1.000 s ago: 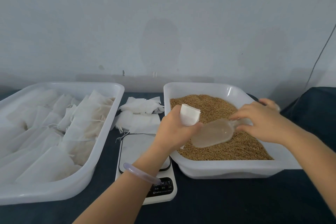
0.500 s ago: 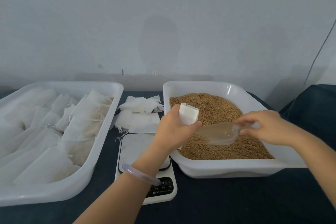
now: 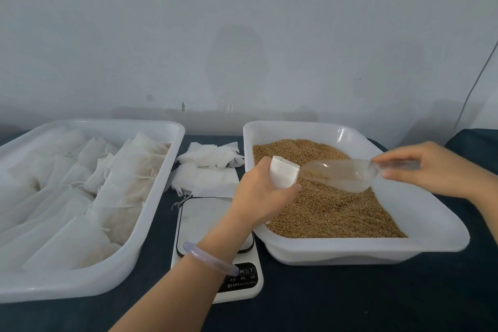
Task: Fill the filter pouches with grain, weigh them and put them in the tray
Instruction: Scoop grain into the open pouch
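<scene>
My left hand (image 3: 262,195) grips a white filter pouch (image 3: 283,175) upright, mouth open, over the near-left part of the grain tray (image 3: 442,234). My right hand (image 3: 431,170) holds the handle of a clear plastic scoop (image 3: 342,174). The scoop lies tilted with its front lip at the pouch's mouth and a little grain inside it. Brown grain (image 3: 331,210) fills the tray. A white tray (image 3: 89,280) at the left holds several filled pouches (image 3: 124,180). A white kitchen scale (image 3: 239,280) stands between the trays, partly hidden by my left forearm.
A loose pile of empty white pouches (image 3: 208,167) lies on the dark cloth behind the scale. A pale wall rises right behind the trays. A thin cable (image 3: 474,83) hangs down the wall at the far right.
The scoop has lifted out of the grain and swung up to the pouch's mouth. My right hand moved right and higher. My left hand kept the pouch nearly still.
</scene>
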Motion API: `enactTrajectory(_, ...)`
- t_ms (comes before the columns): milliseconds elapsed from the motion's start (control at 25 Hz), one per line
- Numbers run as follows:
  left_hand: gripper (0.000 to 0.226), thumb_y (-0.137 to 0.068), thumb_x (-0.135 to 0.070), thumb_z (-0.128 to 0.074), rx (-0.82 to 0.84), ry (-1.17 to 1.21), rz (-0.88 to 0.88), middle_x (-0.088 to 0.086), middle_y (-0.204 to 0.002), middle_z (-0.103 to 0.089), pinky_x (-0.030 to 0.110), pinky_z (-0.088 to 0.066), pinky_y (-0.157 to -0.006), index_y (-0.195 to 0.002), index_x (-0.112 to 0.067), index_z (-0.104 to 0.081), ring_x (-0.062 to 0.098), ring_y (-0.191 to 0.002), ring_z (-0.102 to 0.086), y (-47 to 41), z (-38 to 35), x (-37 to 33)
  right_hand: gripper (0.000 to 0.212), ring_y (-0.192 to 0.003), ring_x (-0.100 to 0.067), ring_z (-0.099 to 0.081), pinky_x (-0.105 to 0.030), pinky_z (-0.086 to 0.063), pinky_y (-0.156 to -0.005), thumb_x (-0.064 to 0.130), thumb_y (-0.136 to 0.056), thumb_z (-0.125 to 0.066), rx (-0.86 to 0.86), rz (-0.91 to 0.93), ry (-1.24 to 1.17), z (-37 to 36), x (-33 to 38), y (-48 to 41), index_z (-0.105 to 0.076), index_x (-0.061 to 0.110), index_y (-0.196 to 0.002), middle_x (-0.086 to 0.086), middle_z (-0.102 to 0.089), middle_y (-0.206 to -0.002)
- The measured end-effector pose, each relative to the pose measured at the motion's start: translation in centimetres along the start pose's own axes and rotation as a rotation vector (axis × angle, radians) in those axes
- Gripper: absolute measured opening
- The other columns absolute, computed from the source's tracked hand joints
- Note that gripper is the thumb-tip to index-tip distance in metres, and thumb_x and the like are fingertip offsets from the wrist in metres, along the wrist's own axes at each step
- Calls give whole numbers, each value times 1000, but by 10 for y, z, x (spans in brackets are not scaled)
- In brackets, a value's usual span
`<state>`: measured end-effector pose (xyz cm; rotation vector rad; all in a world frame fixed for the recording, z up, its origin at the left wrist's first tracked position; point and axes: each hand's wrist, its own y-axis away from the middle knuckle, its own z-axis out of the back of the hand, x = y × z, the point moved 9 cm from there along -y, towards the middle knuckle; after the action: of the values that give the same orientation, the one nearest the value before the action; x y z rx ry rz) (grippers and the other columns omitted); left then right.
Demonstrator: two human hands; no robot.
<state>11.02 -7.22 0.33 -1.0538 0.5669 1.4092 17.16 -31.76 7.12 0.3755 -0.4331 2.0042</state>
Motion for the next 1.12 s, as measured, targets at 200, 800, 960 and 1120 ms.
enactTrajectory(200, 45, -75, -41, -69, 31, -111, -11, -8, -90, -59, 38, -52, -78, -110, -23, -48, 19, -89, -59, -2, -4, 0, 27, -101, 10, -52, -30, -34, -99, 37, -74, -70, -108, 143, 18, 35, 41, -5, -61, 57, -90, 31, -61, -102)
enactTrajectory(800, 45, -74, -45, -70, 49, -200, -51, -10, -86, -53, 30, -41, -67, -102, -24, -42, 19, -87, -55, -2, -7, -3, 28, -109, -16, -49, -30, 2, -109, 30, -77, -69, -287, 395, 613, 56, 119, -6, -69, 37, -103, 13, -63, -102)
enactTrajectory(960, 48, -73, -46, -70, 42, -187, -52, -13, -85, -52, 30, -41, -67, -107, -24, -43, 18, -87, -55, -2, -6, -3, 26, -102, -5, -43, -30, -1, -109, 38, -74, -66, -265, 388, 583, 55, 112, -11, -64, 47, -98, 21, -55, -96)
enactTrajectory(1120, 42, -74, -38, -75, 66, 151, 53, -8, -88, -60, 31, -51, -72, -106, -24, -51, 12, -83, -60, -3, -2, 7, 25, -105, -8, -51, -39, -19, -109, 44, -74, -67, -192, 160, 416, 57, 68, -20, -52, 57, -89, 21, -61, -102)
